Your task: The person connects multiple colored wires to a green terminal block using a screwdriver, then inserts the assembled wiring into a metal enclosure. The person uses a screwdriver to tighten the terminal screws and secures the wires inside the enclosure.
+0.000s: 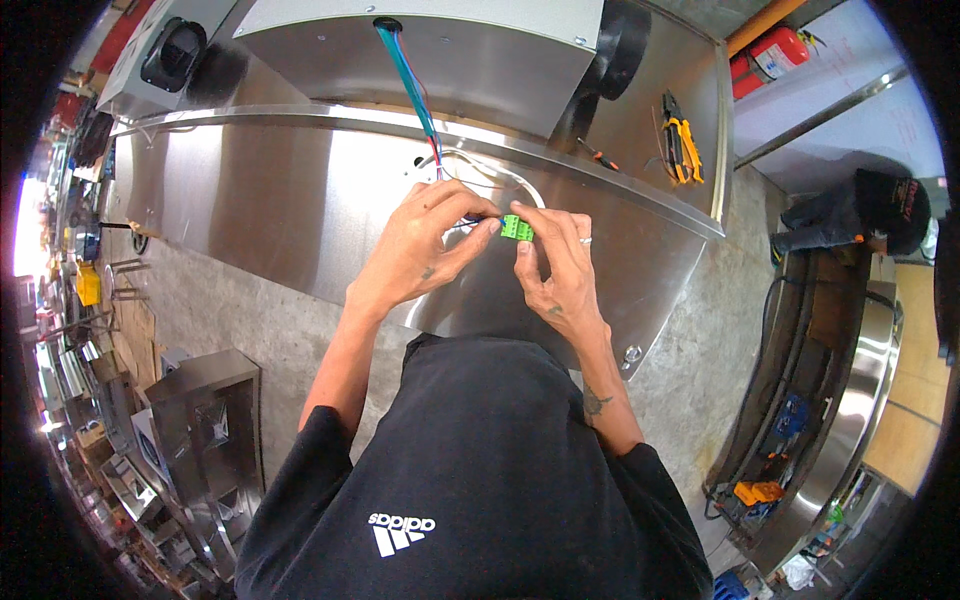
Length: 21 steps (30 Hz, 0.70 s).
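Between my hands is a small green terminal block (pixel 517 228), pinched by the fingers of my right hand (pixel 562 255). My left hand (pixel 428 232) is closed on a thin dark wire (pixel 467 221) whose end meets the block's left side; whether it sits inside the block I cannot tell. A green-sleeved bundle of wires (pixel 408 80) comes down from a hole in the metal housing (pixel 480 70) to just behind my left hand, with red and blue strands showing. A white cable (pixel 505 172) loops behind my fingers.
The hands are over a stainless steel panel (pixel 270 210) with a raised ledge. On the ledge's right lie yellow-handled pliers (pixel 682 145) and a small screwdriver (pixel 600 155). A red fire extinguisher (pixel 775 60) stands at far right, near a bent-over person (pixel 860 215). A steel cabinet (pixel 205 430) is at lower left.
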### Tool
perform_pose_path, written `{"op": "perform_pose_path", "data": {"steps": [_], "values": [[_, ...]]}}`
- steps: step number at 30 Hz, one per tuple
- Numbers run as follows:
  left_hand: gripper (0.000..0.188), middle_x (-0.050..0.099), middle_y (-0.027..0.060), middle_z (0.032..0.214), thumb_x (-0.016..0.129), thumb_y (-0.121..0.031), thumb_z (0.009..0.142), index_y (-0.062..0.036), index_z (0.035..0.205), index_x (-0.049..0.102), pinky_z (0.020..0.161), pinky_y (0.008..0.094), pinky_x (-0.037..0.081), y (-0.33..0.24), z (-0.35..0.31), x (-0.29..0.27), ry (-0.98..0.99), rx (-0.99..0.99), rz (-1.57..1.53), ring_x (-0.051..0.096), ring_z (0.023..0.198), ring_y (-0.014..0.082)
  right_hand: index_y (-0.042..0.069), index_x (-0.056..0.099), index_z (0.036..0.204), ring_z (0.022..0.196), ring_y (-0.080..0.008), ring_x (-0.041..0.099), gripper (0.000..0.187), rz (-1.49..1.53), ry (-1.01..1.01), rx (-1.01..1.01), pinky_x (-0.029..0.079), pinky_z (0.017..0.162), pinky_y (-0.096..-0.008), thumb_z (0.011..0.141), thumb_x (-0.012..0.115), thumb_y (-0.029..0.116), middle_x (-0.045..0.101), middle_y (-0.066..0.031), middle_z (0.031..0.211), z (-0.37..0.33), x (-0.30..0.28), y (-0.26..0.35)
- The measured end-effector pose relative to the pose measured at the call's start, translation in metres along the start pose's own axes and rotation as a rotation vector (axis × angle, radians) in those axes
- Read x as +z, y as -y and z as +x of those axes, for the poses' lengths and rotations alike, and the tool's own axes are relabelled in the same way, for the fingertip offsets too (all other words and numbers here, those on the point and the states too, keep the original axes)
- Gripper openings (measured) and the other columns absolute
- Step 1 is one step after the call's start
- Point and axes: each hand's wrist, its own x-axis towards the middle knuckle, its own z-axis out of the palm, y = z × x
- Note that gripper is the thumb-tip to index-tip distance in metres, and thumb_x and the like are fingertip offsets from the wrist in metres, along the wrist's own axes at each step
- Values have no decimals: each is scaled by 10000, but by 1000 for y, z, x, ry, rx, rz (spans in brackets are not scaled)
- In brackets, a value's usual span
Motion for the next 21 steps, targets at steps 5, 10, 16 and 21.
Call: {"op": "perform_pose_path", "data": {"steps": [5, 10, 16, 21], "values": [[110, 776, 84, 1013, 828, -76, 945, -49, 1041, 781, 911, 406, 522, 3, -1, 3, -13, -1, 3, 717, 962, 264, 44, 688, 1357, 1129, -380, 618, 450, 61, -55, 40, 514, 1018, -472, 915, 750, -15, 703, -165, 1221, -4, 5, -1], [116, 782, 96, 1016, 823, -20, 937, -28, 1040, 772, 864, 388, 564, 7, -6, 13, -97, 4, -82, 728, 955, 260, 34, 695, 1324, 1101, -355, 628, 401, 75, -59, 44, 533, 947, -442, 930, 745, -22, 709, -158, 1194, -2, 6, 3], [127, 790, 99, 1030, 826, -15, 935, -21, 1052, 779, 844, 380, 585, 7, -6, 19, -152, 15, -94, 740, 951, 252, 29, 702, 1316, 1074, -338, 637, 373, 64, -53, 8, 546, 923, -425, 947, 734, -19, 711, -157, 1186, 3, 3, 3], [115, 793, 98, 1038, 823, -30, 948, -22, 1058, 788, 865, 381, 588, 12, -9, 21, -141, -16, -120, 742, 969, 245, 30, 709, 1312, 1080, -332, 640, 369, 67, -34, 21, 557, 909, -412, 948, 723, -27, 712, -156, 1191, 5, 2, 4]]}}
